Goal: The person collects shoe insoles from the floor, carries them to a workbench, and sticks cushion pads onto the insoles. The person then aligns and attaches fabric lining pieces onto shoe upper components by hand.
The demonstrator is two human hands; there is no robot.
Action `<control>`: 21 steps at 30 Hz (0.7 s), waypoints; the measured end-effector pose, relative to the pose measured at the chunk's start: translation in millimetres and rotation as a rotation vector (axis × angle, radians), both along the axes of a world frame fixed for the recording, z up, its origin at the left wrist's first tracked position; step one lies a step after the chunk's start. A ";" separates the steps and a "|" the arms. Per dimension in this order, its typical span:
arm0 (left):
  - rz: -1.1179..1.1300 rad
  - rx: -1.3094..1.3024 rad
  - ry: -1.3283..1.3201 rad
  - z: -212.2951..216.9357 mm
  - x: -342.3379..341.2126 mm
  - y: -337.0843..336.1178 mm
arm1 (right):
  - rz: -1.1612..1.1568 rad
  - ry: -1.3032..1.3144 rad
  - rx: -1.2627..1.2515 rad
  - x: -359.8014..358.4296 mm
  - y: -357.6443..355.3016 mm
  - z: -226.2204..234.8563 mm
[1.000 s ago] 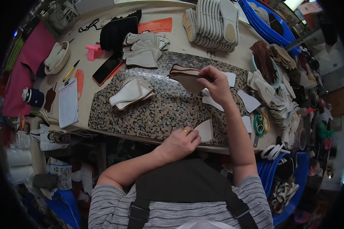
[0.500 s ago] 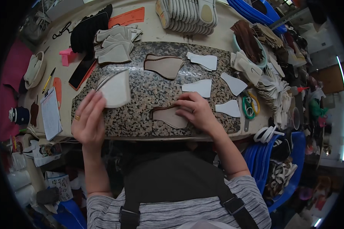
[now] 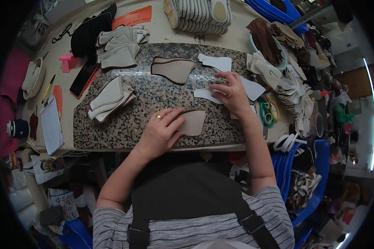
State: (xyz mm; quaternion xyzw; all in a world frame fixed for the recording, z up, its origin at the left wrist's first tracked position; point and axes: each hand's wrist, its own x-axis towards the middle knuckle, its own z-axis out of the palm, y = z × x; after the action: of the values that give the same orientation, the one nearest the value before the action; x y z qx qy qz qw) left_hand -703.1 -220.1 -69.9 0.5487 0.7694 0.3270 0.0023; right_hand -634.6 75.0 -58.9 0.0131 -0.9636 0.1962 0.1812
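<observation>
My left hand (image 3: pixel 162 132), a ring on one finger, closes over the narrow end of a small stack of beige shoe-upper pieces (image 3: pixel 193 123) near the front of the stone slab (image 3: pixel 133 143). That end is hidden beneath the fingers. My right hand (image 3: pixel 235 96) hovers at a flat white cut piece (image 3: pixel 205 95), its fingers apart and bent; whether they touch it is unclear. Farther back lie another beige stack (image 3: pixel 173 69) and white pieces (image 3: pixel 218 63). A white piece (image 3: pixel 252 88) shows beyond my right hand. To the left lies a fanned pile of cream pieces (image 3: pixel 110 99).
Behind the slab stand stacked cream pieces (image 3: pixel 119 52), black pieces (image 3: pixel 89 35) and a row of pale insoles (image 3: pixel 199 16). Green-and-yellow-handled scissors (image 3: pixel 267 112) lie at the right. A clipboard (image 3: pixel 53 126) and a phone (image 3: pixel 83 79) are at left.
My left hand has put the cream pieces onto the left pile and moved right to the front beige stack. My right hand has left that stack, moving up and right to the white piece.
</observation>
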 end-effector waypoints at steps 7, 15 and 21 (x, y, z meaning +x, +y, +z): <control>0.034 0.048 0.014 5.2 3.4 3.4 | 0.065 0.041 -0.096 2.7 2.6 -8.0; -0.142 0.189 0.006 13.1 -41.0 98.0 | 0.110 0.174 0.053 8.3 -8.8 -6.5; -0.190 -0.047 0.110 -0.1 -47.0 118.7 | -0.087 0.334 -0.223 29.4 -1.7 24.5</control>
State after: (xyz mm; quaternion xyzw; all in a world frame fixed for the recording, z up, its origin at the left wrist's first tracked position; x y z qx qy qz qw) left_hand -750.1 -101.5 -70.0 0.6362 0.7202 0.2766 0.0038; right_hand -605.3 73.3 -34.4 -0.0166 -0.8920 0.2889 0.3472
